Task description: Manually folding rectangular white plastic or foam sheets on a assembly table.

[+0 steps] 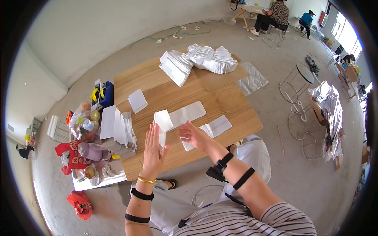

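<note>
The loose white sheet (pixel 164 119) lies just past the fingertips of my left hand (pixel 152 150), partly over the near end of a long white strip (pixel 190 113) that runs away to the right, beyond my right hand (pixel 193 135). My left hand is flat, fingers straight and thumb spread, grasping nothing. My right fingers are slack and extended toward the left, gripping nothing that I can see; beneath them a second white strip (pixel 217 126) reaches out on both sides of the hand. Whether my skin touches it, I can't tell.

Beyond my left fingertips and off to their left rests a white card (pixel 137 101). Nearer, to the left of that hand, a stack of white sheets (pixel 119 128) fans out on the wooden table (pixel 157 94). Well ahead of both hands sit white bundles (pixel 212 59), partly on flat brown cardboard (pixel 216 79).

Farther left of my left hand are a purple item (pixel 93 152), a red bag (pixel 71 154) and a blue box (pixel 106 94). Well to the right of my right hand stand a round stool (pixel 305 73) and crumpled silver sheeting (pixel 333 114).
</note>
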### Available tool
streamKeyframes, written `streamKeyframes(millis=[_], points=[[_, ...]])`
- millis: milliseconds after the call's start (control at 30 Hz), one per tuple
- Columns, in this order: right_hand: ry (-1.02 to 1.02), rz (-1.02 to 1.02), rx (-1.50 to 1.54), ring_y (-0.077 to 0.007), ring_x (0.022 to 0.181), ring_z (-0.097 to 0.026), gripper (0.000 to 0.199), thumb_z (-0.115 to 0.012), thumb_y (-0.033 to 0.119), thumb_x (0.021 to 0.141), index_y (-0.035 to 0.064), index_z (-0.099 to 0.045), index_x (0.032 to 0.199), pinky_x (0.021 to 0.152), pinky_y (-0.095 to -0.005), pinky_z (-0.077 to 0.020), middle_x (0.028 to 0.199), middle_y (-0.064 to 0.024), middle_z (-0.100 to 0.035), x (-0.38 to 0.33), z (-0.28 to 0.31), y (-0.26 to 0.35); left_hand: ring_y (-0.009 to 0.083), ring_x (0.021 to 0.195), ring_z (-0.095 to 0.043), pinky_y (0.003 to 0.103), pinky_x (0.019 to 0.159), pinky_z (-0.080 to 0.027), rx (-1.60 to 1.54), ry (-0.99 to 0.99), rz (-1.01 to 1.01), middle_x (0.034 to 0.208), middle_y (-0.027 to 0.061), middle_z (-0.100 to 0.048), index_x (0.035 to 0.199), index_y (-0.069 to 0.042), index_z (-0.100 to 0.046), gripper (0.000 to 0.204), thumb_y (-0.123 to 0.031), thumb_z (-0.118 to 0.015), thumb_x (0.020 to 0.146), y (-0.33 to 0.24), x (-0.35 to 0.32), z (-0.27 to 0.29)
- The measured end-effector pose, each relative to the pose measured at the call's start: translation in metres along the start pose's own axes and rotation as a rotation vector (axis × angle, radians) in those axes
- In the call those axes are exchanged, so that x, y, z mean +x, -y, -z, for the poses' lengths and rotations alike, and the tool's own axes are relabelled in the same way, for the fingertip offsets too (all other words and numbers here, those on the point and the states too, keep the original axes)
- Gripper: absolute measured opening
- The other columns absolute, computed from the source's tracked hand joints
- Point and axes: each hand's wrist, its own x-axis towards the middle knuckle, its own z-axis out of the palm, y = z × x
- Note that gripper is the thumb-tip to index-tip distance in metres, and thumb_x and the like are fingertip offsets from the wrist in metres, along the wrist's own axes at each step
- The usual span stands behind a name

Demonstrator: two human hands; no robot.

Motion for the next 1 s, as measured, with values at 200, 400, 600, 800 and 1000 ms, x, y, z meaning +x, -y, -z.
streamKeyframes(millis=[200, 400, 600, 800, 1000], points=[[0.408, 0.187, -0.025, -0.0135, 0.111, -0.060, 0.041, -0.060, 0.040, 0.098, 0.0090, -0.060, 0.126, 0.099, -0.0320, -0.0475, 0.119, -0.0054, -0.065, -0.041, -0.044, 0.036, 0.0397, 0.147, -0.023, 0.049, 0.121, -0.016, 0.254, 0.129, -0.042, 0.158, 0.0232, -0.027, 0.153, 0.002, -0.024, 0.080, -0.058, -0.032, 0.101, -0.002, -0.029, 0.024], [-0.134, 0.178, -0.358, -0.0137, 0.063, -0.059, 0.024, -0.068, 0.023, 0.083, 0.0000, -0.063, 0.080, 0.052, -0.0335, -0.0442, 0.071, -0.0043, -0.062, 0.011, 0.001, -0.033, 0.0368, 0.139, -0.041, 0.048, 0.114, -0.033, 0.354, 0.020, -0.267, 0.148, 0.0220, -0.045, 0.148, -0.006, -0.043, 0.059, -0.037, -0.052, 0.098, 0.015, -0.055, -0.033], [-0.433, 0.334, -0.901, -0.0399, 0.078, -0.067, 0.027, -0.070, 0.018, 0.077, -0.0074, -0.063, 0.085, 0.067, -0.0475, -0.0495, 0.080, -0.0266, -0.065, -0.023, 0.042, -0.044, 0.0375, 0.144, -0.031, 0.049, 0.117, -0.027, 0.465, 0.287, -0.109, 0.155, 0.0229, -0.034, 0.153, -0.003, -0.032, 0.072, -0.037, -0.059, 0.095, 0.006, -0.069, -0.092], [-0.438, 0.326, -0.948, -0.0412, 0.086, -0.065, 0.023, -0.070, 0.018, 0.078, -0.0024, -0.065, 0.088, 0.074, -0.0473, -0.0503, 0.088, -0.0235, -0.067, -0.026, 0.033, -0.048, 0.0388, 0.121, -0.054, 0.048, 0.101, -0.045, 0.303, 0.113, -0.007, 0.133, 0.0220, -0.057, 0.136, -0.005, -0.053, 0.057, -0.039, -0.065, 0.092, -0.031, -0.042, -0.110], [-0.434, 0.282, -0.873, -0.0395, 0.082, -0.065, 0.021, -0.070, 0.018, 0.077, -0.0007, -0.064, 0.085, 0.070, -0.0468, -0.0495, 0.084, -0.0220, -0.066, -0.037, 0.023, -0.044, 0.0359, 0.090, -0.062, 0.047, 0.083, -0.050, 0.250, -0.110, -0.024, 0.098, 0.0164, -0.065, 0.103, -0.002, -0.064, 0.032, -0.030, -0.073, 0.089, -0.031, -0.036, -0.117]])
